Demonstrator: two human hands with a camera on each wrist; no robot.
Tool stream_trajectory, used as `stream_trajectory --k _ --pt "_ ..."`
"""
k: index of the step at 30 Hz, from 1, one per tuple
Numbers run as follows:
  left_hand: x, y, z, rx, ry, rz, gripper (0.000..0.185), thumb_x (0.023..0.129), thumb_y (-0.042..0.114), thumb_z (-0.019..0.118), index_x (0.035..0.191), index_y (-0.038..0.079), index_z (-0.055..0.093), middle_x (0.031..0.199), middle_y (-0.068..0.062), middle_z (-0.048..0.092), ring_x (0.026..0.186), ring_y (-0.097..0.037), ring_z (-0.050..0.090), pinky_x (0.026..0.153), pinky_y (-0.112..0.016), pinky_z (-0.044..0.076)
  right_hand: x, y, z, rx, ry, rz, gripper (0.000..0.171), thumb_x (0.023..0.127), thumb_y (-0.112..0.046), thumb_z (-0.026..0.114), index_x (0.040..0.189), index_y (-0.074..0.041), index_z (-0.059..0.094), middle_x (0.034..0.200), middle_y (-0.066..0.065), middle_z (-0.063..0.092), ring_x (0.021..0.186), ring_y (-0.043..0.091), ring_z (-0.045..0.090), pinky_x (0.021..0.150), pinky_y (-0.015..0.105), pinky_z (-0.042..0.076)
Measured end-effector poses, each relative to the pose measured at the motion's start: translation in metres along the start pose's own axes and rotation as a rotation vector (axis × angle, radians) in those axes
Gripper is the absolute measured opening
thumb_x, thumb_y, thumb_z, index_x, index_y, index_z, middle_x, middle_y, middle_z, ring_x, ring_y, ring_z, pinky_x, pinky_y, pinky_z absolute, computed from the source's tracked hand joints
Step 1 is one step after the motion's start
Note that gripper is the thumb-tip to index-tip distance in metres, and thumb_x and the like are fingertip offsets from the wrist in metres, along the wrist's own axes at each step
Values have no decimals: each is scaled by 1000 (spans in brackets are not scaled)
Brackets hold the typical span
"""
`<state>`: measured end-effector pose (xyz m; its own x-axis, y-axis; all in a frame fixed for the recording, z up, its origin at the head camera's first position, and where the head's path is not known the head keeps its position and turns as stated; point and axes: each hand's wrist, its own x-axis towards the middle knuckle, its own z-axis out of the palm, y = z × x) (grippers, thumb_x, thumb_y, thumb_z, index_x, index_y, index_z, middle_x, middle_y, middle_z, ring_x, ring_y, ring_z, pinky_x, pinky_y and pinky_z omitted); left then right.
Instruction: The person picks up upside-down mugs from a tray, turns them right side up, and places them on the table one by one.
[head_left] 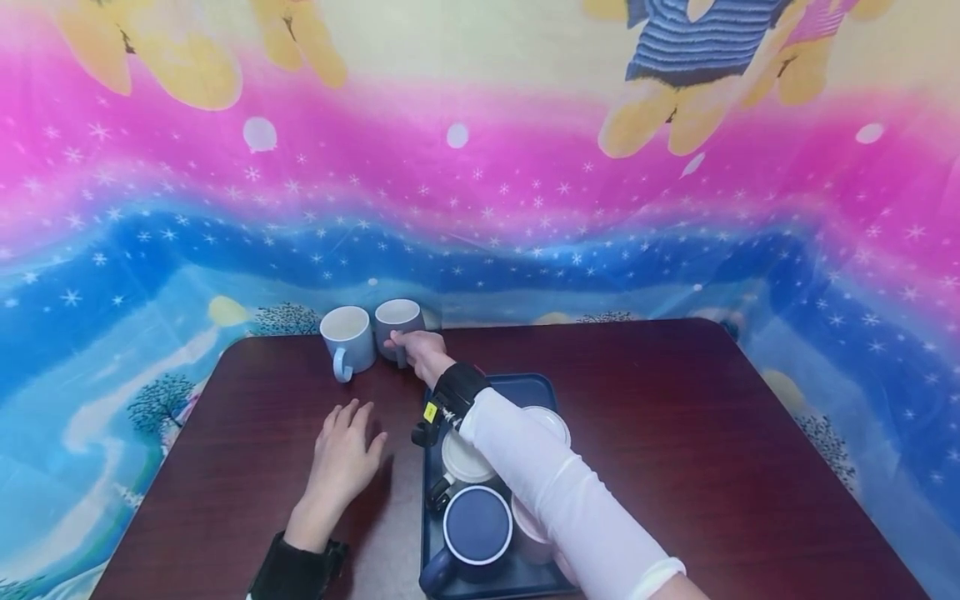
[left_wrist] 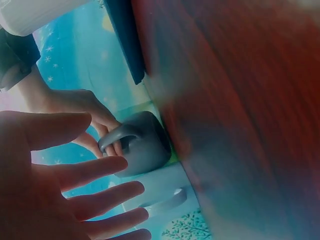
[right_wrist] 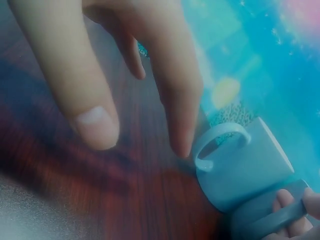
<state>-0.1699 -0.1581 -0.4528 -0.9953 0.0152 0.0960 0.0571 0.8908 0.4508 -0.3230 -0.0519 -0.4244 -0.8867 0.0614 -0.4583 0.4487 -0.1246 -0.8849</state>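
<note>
While the right hand (head_left: 422,350) stretches to the far edge of the table (head_left: 675,433), its fingers curl round the handle of a grey mug (head_left: 398,322), and the left wrist view shows them hooked through the loop. Just to the left of that mug, almost touching it, stands a light blue mug (head_left: 348,339) with its handle turned towards the person. Nearer the person than both mugs, the left hand (head_left: 343,454) rests flat on the wood, fingers straight and slightly spread, holding nothing. Beneath the right forearm in its white sleeve (head_left: 555,492) lies a dark blue tray (head_left: 431,533) carrying several cups, among them a navy mug (head_left: 474,532) with a white rim.
</note>
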Motion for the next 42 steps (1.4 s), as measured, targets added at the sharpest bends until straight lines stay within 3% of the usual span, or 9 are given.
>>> stream_trajectory --k 18,25,26,42 --pt "-6 -1 -2 14 37 10 52 90 21 61 134 -5 47 142 -30 39 133 -49 29 103 -67 30 1 7 -1 -76 -32 -19 18 87 -13 68 100 -2 73 98 13 72 106 21 65 96 37 49" --pt "-6 1 -5 11 21 -1 53 91 21 60 135 -4 46 143 -30 38 134 -48 28 104 -66 28 -2 7 -2 -95 -26 -22 19 87 -12 68 102 -1 72 98 13 72 103 20 67 94 36 50" --pt "-6 1 -5 11 19 -3 53 91 21 60 135 -4 46 143 -30 38 135 -48 28 104 -66 28 0 8 -1 -94 -24 -20 15 86 -12 68 98 -3 73 92 13 74 98 19 69 91 35 52" --pt "-5 0 -4 20 7 -14 53 91 22 59 135 -4 46 144 -30 37 135 -49 27 104 -66 28 -2 1 -8 -63 -192 82 35 91 -15 63 119 5 59 113 20 65 108 28 64 98 38 48"
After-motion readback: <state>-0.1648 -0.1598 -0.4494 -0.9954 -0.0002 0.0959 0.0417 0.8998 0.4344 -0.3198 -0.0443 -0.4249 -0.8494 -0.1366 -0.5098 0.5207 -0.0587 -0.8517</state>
